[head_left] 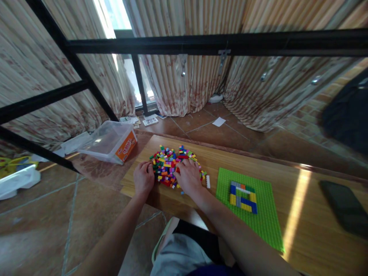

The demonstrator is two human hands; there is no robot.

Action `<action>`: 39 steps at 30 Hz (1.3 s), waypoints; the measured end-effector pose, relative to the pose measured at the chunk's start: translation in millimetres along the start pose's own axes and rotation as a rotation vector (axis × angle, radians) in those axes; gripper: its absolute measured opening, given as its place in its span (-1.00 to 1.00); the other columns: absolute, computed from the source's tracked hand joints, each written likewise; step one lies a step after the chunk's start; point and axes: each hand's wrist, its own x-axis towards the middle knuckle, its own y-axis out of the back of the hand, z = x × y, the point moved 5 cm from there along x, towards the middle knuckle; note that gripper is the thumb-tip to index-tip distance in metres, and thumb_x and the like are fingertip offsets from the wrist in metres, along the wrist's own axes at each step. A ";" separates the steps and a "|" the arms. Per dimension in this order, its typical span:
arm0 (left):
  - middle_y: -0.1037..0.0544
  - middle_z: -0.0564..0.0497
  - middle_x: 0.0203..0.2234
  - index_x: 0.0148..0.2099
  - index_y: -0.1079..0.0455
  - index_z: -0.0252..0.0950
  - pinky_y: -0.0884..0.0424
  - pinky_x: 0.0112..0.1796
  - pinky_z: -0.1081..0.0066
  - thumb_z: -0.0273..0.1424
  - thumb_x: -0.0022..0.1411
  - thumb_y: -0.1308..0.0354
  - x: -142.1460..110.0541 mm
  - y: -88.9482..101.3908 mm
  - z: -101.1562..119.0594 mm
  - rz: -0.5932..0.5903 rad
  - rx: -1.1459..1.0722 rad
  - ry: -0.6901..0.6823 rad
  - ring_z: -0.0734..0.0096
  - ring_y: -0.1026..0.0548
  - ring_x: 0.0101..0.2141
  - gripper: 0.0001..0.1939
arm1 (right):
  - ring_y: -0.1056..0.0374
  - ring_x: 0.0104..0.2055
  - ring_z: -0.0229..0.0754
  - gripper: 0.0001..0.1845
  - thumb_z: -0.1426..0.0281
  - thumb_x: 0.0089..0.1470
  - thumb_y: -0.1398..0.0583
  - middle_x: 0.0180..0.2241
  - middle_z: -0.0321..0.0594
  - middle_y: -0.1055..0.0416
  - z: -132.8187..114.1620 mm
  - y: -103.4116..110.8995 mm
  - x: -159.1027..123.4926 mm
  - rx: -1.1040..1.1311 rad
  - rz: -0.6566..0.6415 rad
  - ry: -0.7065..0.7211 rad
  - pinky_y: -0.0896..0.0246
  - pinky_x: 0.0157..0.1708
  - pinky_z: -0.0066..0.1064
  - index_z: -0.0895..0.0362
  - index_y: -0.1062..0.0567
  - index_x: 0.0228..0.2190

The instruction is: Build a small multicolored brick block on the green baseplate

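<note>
A heap of small coloured toy building bricks [166, 163] lies on the wooden table in front of me. My left hand [143, 178] rests at the heap's left edge, its fingers curled in; whatever they hold is hidden. Over the right part of the heap, my right hand [189, 175] reaches into the bricks, thumb apart from bent fingers, with a red brick near the thumb. To the right lies a green baseplate [266, 226]. On it stands a rectangular frame of bricks [243, 205] in blue, yellow, grey, white, orange and green, with a gap in its middle.
A white brick [208, 181] lies beside the heap, near my right wrist. At the table's right end is a dark phone-like slab [345, 207]. A clear plastic box [107, 142] with an orange label stands beyond the left end. Black metal bars [184, 45] cross before the curtains.
</note>
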 end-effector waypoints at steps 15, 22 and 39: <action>-0.55 -0.19 -0.21 -0.26 -0.48 -0.34 -0.39 -0.06 0.21 -0.27 0.22 0.09 7.9 -0.4 -5.4 -0.054 0.069 -0.016 0.16 -0.48 -0.14 -0.65 | -0.45 -0.23 -0.17 -0.69 0.33 0.12 -0.17 -0.21 -0.16 -0.50 99.7 49.4 -129.8 0.686 0.322 -0.336 -0.38 -0.17 -0.28 0.08 -0.48 -0.07; -0.54 -0.18 -0.20 -0.28 -0.46 -0.31 -0.38 -0.03 0.19 -0.25 0.20 0.09 9.5 1.6 -1.3 -0.075 0.105 -0.004 0.14 -0.47 -0.11 -0.66 | -0.48 -0.18 -0.10 -0.66 0.24 0.16 -0.14 -0.15 -0.09 -0.50 154.8 64.2 -182.9 0.600 0.435 -0.508 -0.41 -0.14 -0.20 0.10 -0.46 -0.07; -0.57 -0.17 -0.19 -0.25 -0.49 -0.32 -0.40 -0.01 0.15 -0.25 0.19 0.10 10.7 2.8 4.0 -0.070 0.153 -0.034 0.10 -0.48 -0.08 -0.63 | -0.21 0.14 0.04 -0.71 0.22 0.19 -0.14 0.06 -0.08 -0.36 177.9 57.3 -201.2 0.295 0.513 -0.448 -0.21 0.11 0.05 0.01 -0.55 -0.11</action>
